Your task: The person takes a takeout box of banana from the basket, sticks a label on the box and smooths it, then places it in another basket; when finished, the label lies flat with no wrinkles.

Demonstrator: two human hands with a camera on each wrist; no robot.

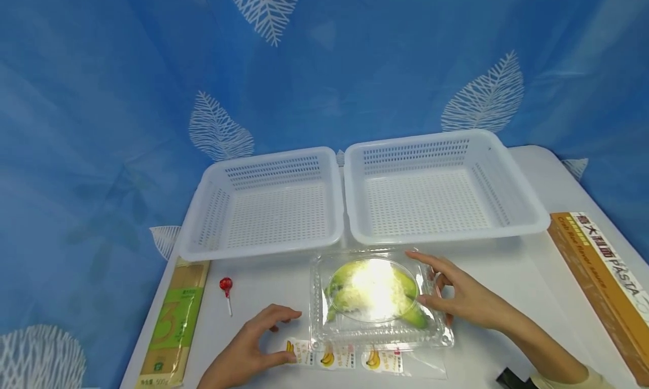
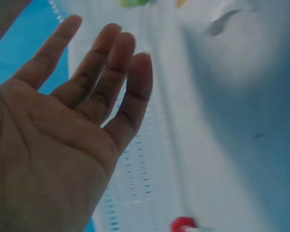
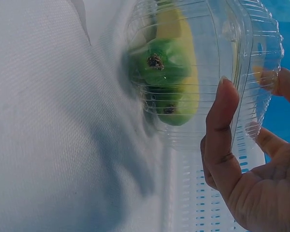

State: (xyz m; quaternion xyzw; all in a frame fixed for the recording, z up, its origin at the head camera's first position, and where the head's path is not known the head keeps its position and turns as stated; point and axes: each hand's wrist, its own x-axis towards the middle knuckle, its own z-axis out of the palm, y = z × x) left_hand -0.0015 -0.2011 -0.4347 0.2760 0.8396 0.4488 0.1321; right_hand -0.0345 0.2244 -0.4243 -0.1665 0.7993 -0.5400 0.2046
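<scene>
A clear plastic clamshell box (image 1: 319,299) stands at the front middle of the table, with green and yellow bananas (image 1: 345,299) inside; glare hides part of them. My right hand (image 1: 461,293) grips the box at its right side, thumb and fingers spread along the lid's edge. The right wrist view shows banana ends (image 3: 159,63) through the ribbed wall. Left of the box, my left hand (image 1: 253,344) is held with fingers and thumb apart and nothing between them. A strip of banana stickers (image 1: 334,356) lies partly under the box's front edge.
Two white perforated baskets (image 1: 263,254) (image 1: 446,234) stand side by side behind the box. At the left lie a red lollipop (image 1: 226,285) and a noodle packet (image 1: 172,321). A long pasta box (image 1: 598,282) lies along the right edge. A blue leaf-patterned cloth (image 1: 324,68) hangs behind.
</scene>
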